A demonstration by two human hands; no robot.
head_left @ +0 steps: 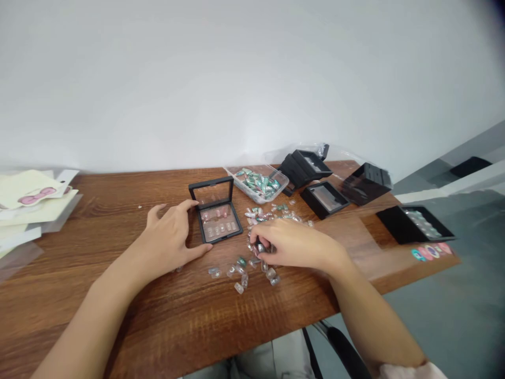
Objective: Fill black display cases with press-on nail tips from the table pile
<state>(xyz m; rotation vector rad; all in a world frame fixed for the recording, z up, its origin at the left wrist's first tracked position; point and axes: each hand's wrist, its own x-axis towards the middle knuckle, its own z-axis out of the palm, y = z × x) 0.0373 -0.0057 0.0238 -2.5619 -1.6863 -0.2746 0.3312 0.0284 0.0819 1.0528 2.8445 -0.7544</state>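
A black display case (241,231) with a clear window lid lies open on the table, its lid raised at the back. Inside are a row of pinkish press-on nails (216,213) and a row of clear ones. My left hand (169,237) holds the case's left side, index finger at the hinge corner and thumb at the front edge. Just right of the case, my right hand (292,242) reaches into a pile of loose clear press-on nails (272,273) with curled fingers. What its fingertips pinch is mostly hidden.
Behind the pile stands a clear plastic tub (258,199) of green nails. Black boxes (325,200) are grouped at the back right, and another (418,223) sits by the right edge near round stickers (432,251). Cards in clear sleeves (35,205) lie far left.
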